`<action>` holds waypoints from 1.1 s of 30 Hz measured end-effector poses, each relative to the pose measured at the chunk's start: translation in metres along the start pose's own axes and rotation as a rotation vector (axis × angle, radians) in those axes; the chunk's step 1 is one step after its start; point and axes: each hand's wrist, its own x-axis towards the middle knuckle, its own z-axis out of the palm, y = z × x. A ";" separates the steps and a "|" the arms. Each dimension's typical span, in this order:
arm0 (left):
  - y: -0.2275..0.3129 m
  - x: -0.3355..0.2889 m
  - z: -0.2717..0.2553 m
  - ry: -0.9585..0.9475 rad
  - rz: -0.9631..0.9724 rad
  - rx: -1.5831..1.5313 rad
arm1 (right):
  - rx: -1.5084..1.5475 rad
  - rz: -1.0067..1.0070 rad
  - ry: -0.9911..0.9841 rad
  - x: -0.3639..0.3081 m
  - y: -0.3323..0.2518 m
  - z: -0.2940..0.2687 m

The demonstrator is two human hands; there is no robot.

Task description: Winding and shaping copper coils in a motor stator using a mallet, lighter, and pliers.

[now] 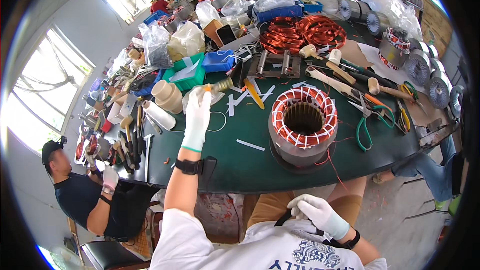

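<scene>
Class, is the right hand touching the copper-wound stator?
Apart: the head view shows the table edge and a plain gap between the right hand and the stator.

Holds gloved left hand [198,115] out over table [235,165], at a yellowish cylinder [223,84], too small to tell any grip. Rests half-curled right hand [322,216] near shorts [267,206]. Has stator [303,139] ahead, with scissors [367,112] to its right, copper coils [302,35] beyond.

Left hand [198,116] forward, arm [181,194] extended; right hand [321,215] (fingers curled inward) near the lap [266,204]
</scene>
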 end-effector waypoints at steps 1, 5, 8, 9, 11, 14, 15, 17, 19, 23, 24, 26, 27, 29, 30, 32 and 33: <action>-0.015 0.003 0.007 0.167 0.406 0.326 | -0.028 0.000 -0.018 -0.002 0.000 -0.002; 0.077 -0.046 0.031 -0.386 -0.072 -0.277 | 0.014 0.007 0.031 -0.017 -0.013 -0.016; 0.099 -0.086 0.032 -0.442 -0.151 -0.297 | 0.057 -0.090 -0.066 -0.033 -0.046 -0.023; 0.106 -0.097 0.029 -0.462 -0.189 -0.261 | 0.072 -0.158 -0.116 -0.040 -0.060 -0.027; 0.109 -0.114 0.022 -0.465 -0.151 -0.234 | 0.210 -0.225 -0.262 -0.062 -0.099 -0.029; 0.111 -0.135 0.018 -0.443 -0.194 -0.267 | 0.536 -0.585 -0.445 -0.079 -0.122 -0.013; 0.109 -0.143 0.015 -0.462 -0.202 -0.243 | 0.679 -0.774 -0.442 -0.075 -0.112 -0.010; 0.112 -0.158 0.013 -0.445 -0.201 -0.177 | 0.711 -0.783 -0.447 -0.070 -0.098 -0.016; 0.124 -0.170 0.014 -0.450 -0.200 -0.197 | 0.703 -0.802 -0.472 -0.074 -0.096 -0.014; 0.134 -0.180 0.015 -0.490 0.008 -0.121 | 0.643 -0.828 -0.566 -0.076 -0.099 -0.023; 0.136 -0.182 0.013 -0.506 0.069 -0.092 | 0.616 -0.833 -0.586 -0.076 -0.101 -0.027; 0.136 -0.185 0.010 -0.513 0.109 -0.089 | 0.556 -0.842 -0.626 -0.079 -0.108 -0.038; 0.132 -0.189 0.007 -0.500 0.064 -0.132 | 0.527 -0.839 -0.643 -0.082 -0.111 -0.042; 0.123 -0.190 0.006 -0.468 0.011 -0.163 | 0.486 -0.829 -0.674 -0.089 -0.116 -0.047; 0.126 -0.188 0.005 -0.483 0.050 -0.136 | 0.474 -0.822 -0.689 -0.092 -0.116 -0.048; 0.127 -0.189 0.010 -0.484 0.043 -0.157 | 0.453 -0.812 -0.731 -0.095 -0.119 -0.049; 0.127 -0.188 0.012 -0.476 0.041 -0.169 | 0.443 -0.809 -0.758 -0.096 -0.121 -0.049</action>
